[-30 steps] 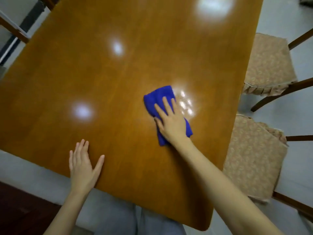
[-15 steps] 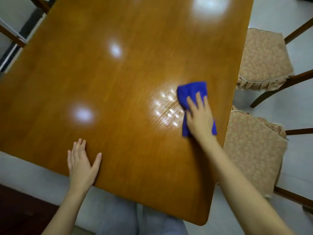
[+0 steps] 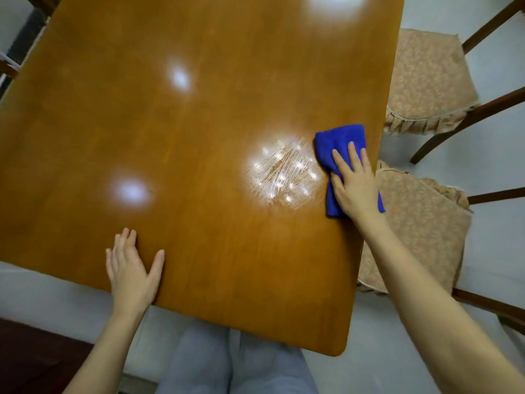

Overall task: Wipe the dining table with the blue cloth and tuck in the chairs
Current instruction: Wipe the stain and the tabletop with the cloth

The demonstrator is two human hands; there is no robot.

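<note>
Right hand [image 3: 355,186], fingers flat, presses the folded blue microfibre cloth [image 3: 341,137] onto the glossy brown wooden worktop [image 3: 199,123] near its right edge, left hand [image 3: 130,271] flat and empty at the near edge; suggest overlapping strokes, even pressure, cloth not overrunning the edge.

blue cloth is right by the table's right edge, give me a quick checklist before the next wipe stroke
1. blue cloth pinned flat under right hand: ok
2. left hand braced flat on the table: ok
3. cloth wholly on the tabletop: a corner seems past the right edge, not ok
4. streaky patch left of the cloth wiped away: not ok
5. near chair and far chair tucked in: not ok, seats mostly out
</note>
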